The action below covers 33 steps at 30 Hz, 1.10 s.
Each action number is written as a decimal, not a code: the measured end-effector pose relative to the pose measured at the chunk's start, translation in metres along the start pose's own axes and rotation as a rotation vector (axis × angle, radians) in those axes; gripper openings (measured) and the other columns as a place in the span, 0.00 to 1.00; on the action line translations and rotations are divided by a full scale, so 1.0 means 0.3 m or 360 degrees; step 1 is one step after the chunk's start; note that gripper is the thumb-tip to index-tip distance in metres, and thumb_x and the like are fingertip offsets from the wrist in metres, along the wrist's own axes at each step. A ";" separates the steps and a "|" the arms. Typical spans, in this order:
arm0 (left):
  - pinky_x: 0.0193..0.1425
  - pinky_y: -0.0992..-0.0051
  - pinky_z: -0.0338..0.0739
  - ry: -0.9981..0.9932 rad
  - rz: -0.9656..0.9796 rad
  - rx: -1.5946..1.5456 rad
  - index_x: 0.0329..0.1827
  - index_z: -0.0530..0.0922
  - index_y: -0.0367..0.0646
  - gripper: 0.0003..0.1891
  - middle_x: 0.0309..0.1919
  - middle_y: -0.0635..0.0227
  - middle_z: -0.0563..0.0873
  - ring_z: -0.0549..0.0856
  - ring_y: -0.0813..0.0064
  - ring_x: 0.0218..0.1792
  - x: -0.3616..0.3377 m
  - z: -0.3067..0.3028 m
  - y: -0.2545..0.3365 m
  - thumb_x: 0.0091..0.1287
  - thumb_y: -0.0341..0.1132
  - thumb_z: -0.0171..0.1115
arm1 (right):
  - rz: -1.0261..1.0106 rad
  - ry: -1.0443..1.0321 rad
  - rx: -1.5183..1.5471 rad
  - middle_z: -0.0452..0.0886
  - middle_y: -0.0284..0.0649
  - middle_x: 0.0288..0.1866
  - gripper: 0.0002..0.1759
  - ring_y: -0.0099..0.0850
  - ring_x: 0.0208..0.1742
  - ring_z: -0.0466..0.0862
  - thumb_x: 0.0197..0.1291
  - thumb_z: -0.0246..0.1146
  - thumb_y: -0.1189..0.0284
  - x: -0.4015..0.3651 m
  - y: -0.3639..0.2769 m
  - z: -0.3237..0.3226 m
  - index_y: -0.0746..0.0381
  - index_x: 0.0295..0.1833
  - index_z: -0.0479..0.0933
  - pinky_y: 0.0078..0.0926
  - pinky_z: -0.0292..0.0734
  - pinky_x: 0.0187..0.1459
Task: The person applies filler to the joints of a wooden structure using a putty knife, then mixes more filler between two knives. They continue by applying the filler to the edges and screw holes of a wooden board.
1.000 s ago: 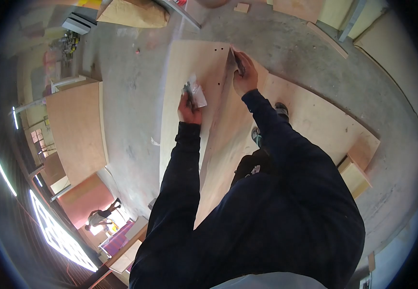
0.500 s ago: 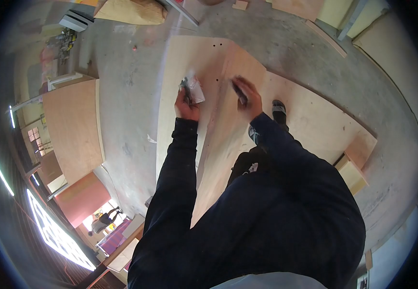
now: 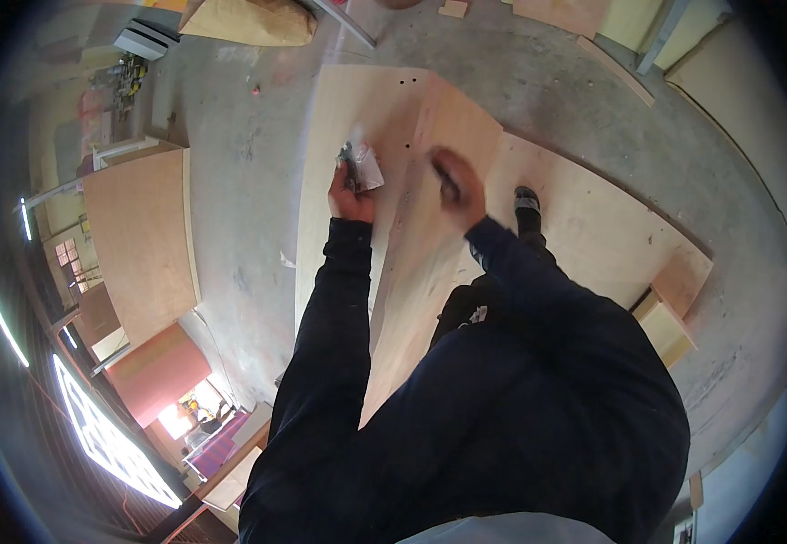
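My left hand [image 3: 351, 201] is closed on a small clear plastic bag [image 3: 369, 170], pinched at its left side, with some dark small things showing in or beside it. It hovers over the pale plywood panel [image 3: 334, 109], which has a few small dark holes near its far end. To the right, my right hand [image 3: 464, 192] is curled and blurred, above the adjoining plywood face [image 3: 466, 113]. A dark shape shows inside its fingers; I cannot tell what it is. The hole nearest this hand lies to its upper left.
My shoe [image 3: 526, 201] is by a wide plywood sheet [image 3: 593, 199] on the right. Another large panel [image 3: 140, 236] stands at the left. A brown paper-like sack [image 3: 248, 20] lies on the concrete floor [image 3: 239, 118] at the back. A person [image 3: 201, 433] is far off, lower left.
My right hand has shifted slightly left and its fingers have curled in more. My left hand keeps its hold on the bag. The far person has bent down or moved lower.
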State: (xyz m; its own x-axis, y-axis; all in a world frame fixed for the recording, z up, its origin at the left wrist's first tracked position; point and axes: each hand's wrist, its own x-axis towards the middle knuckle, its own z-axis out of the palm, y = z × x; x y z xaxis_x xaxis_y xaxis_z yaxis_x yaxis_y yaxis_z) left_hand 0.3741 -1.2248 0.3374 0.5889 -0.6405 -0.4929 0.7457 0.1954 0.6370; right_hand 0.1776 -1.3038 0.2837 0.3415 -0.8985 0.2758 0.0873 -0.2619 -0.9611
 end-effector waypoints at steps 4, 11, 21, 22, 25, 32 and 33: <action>0.61 0.58 0.78 0.0003 -0.0033 -0.0082 0.60 0.74 0.38 0.17 0.55 0.58 0.82 0.82 0.59 0.55 0.001 0.000 0.001 0.73 0.36 0.51 | 0.0107 0.0168 -0.0180 0.78 0.47 0.59 0.31 0.42 0.62 0.78 0.48 0.50 0.91 0.266 0.052 -0.063 0.63 0.60 0.73 0.29 0.71 0.62; 0.63 0.60 0.77 -0.0065 0.0085 0.0135 0.62 0.72 0.36 0.19 0.56 0.57 0.81 0.82 0.58 0.56 -0.008 -0.007 -0.002 0.73 0.37 0.51 | -0.0076 0.0067 -0.0004 0.79 0.46 0.57 0.33 0.45 0.60 0.79 0.43 0.49 0.91 0.287 0.079 -0.013 0.61 0.58 0.76 0.29 0.72 0.61; 0.63 0.66 0.76 -0.0145 0.0376 0.0884 0.65 0.69 0.32 0.20 0.56 0.59 0.80 0.79 0.65 0.56 -0.015 0.031 -0.006 0.75 0.35 0.45 | 0.0148 -0.0399 0.0007 0.79 0.45 0.59 0.35 0.43 0.61 0.78 0.41 0.51 0.93 -0.043 -0.113 -0.026 0.60 0.58 0.77 0.29 0.73 0.61; 0.62 0.64 0.76 -0.0017 0.0238 0.0439 0.62 0.71 0.35 0.19 0.55 0.59 0.81 0.81 0.62 0.55 0.020 -0.016 0.003 0.74 0.36 0.48 | 0.0180 -0.0595 0.0127 0.79 0.44 0.59 0.35 0.41 0.62 0.78 0.42 0.51 0.93 -0.053 -0.105 -0.048 0.60 0.59 0.76 0.28 0.72 0.62; 0.60 0.62 0.78 0.0034 0.0151 0.0151 0.59 0.74 0.40 0.17 0.53 0.62 0.82 0.82 0.61 0.53 0.017 0.018 0.042 0.73 0.38 0.51 | 0.0452 -0.0500 0.0278 0.77 0.43 0.61 0.33 0.37 0.67 0.75 0.45 0.49 0.95 0.013 -0.160 -0.118 0.62 0.58 0.76 0.28 0.70 0.63; 0.50 0.58 0.82 -0.0020 0.0020 0.0346 0.59 0.72 0.42 0.15 0.52 0.63 0.81 0.83 0.63 0.52 -0.242 0.244 -0.019 0.74 0.37 0.47 | 0.0101 -0.0330 0.0768 0.73 0.49 0.63 0.31 0.41 0.68 0.73 0.45 0.50 0.97 0.144 -0.399 -0.138 0.65 0.56 0.76 0.31 0.71 0.63; 0.50 0.58 0.82 -0.0022 0.0036 0.0342 0.59 0.72 0.42 0.15 0.52 0.63 0.81 0.83 0.63 0.52 -0.278 0.271 -0.033 0.74 0.37 0.47 | 0.0001 -0.0355 0.0607 0.73 0.49 0.63 0.31 0.42 0.67 0.73 0.45 0.52 0.97 0.136 -0.397 -0.136 0.64 0.56 0.76 0.32 0.72 0.63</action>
State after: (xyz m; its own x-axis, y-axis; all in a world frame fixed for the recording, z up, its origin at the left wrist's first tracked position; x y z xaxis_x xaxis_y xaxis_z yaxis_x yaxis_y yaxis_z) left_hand 0.2922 -1.2337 0.4204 0.5992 -0.6483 -0.4697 0.6478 0.0479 0.7603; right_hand 0.1430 -1.3236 0.4100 0.5317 -0.7897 0.3062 0.4120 -0.0747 -0.9081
